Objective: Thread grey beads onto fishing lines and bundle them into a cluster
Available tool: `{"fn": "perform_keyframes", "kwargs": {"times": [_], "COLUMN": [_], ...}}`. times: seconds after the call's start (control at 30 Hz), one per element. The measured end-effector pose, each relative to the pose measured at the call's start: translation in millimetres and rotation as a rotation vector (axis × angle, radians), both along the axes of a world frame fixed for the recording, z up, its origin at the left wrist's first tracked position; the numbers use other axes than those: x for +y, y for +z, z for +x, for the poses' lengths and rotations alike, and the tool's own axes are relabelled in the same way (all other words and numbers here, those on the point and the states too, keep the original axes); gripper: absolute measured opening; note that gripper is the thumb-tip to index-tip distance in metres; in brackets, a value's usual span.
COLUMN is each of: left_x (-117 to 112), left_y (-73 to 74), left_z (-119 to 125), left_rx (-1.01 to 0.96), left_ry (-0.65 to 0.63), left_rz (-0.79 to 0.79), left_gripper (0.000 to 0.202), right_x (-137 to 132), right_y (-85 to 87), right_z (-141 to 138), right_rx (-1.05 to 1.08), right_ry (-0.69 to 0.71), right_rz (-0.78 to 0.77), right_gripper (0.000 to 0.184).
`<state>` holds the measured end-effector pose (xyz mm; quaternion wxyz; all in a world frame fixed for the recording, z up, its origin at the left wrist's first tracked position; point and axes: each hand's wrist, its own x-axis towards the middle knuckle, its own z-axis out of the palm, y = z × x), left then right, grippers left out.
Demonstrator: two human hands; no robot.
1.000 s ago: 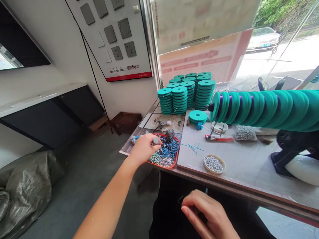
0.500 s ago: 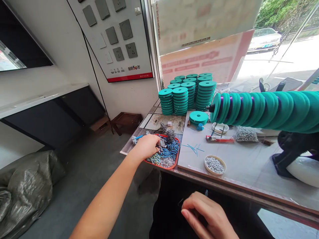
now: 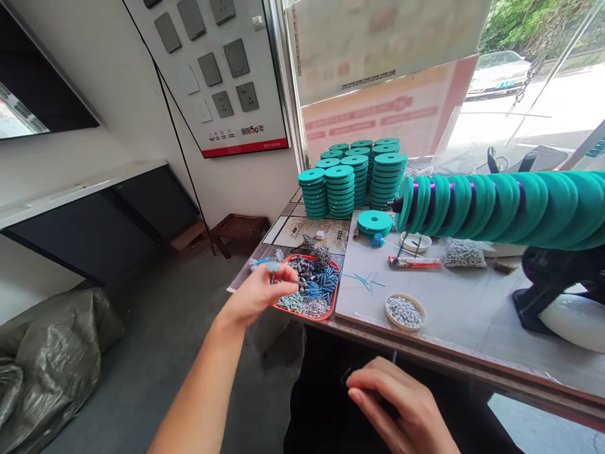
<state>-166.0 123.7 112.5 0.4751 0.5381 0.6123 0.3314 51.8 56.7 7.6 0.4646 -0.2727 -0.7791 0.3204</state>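
Note:
My left hand (image 3: 262, 287) is over the left side of an orange-rimmed tray (image 3: 336, 296), thumb and forefinger nearly meeting; whatever is between them is too small to make out. In the tray lie heaps of dark grey pieces (image 3: 305, 272), blue ribbed pieces (image 3: 325, 284), pale green pieces (image 3: 290, 302) and small silvery bits (image 3: 316, 308). Above my dark-clothed lap, my right hand (image 3: 397, 400) is closed with curled fingers. A small blue ribbed piece (image 3: 394, 357) sticks up behind its knuckles, and a thin dark wire-like bit shows by the fingertips.
Teal foam spools (image 3: 340, 189) stand stacked at the back. More fill a horizontal rod (image 3: 496, 205) reaching in from the right. A round dish of grey beads (image 3: 405, 311), thin blue strips (image 3: 363, 280), a red-and-clear packet (image 3: 414, 262) and a bead bag (image 3: 464, 253) lie on the board.
My left hand has lifted out of the tray's contents and drawn back slightly left, uncovering the dark grey pieces. My right hand has barely moved.

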Motion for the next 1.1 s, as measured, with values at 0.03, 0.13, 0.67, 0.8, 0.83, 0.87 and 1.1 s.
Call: {"fn": "perform_keyframes", "kwargs": {"times": [0.03, 0.13, 0.67, 0.8, 0.83, 0.87, 1.1], "left_x": [-14.0, -51.7, -83.5, -83.6, -83.7, -83.9, -84.3], "left_y": [-4.5, -29.5, -85.5, -85.4, -85.1, -84.6, -81.9], "left_z": [5.6, 28.3, 60.4, 60.0, 60.0, 60.0, 60.5], "left_rx": [-0.124, -0.446, -1.091, -1.099, -1.096, -1.092, -1.052], "left_ry": [0.020, 0.055, 0.217, 0.225, 0.229, 0.233, 0.256], "left_rz": [-0.052, -0.254, -0.648, -0.633, -0.628, -0.623, -0.607], "left_gripper": [0.019, 0.022, 0.021, 0.020, 0.020, 0.020, 0.022], "right_x": [0.5, 1.4, 1.6, 1.6, 1.6, 1.7, 1.7], "right_y": [1.7, 5.6, 7.6, 8.8, 9.0, 9.2, 7.6], "right_z": [0.3, -0.9, -5.2, -6.3, -6.5, -6.6, -6.1], "right_rx": [-0.014, -0.050, -0.192, -0.175, -0.177, -0.182, -0.209], "right_ry": [0.004, -0.004, 0.007, -0.002, -0.003, -0.003, 0.006], "right_rz": [0.030, 0.152, 0.146, 0.138, 0.138, 0.138, 0.141], "right_gripper": [0.008, 0.007, 0.019, 0.019, 0.019, 0.020, 0.022]}}
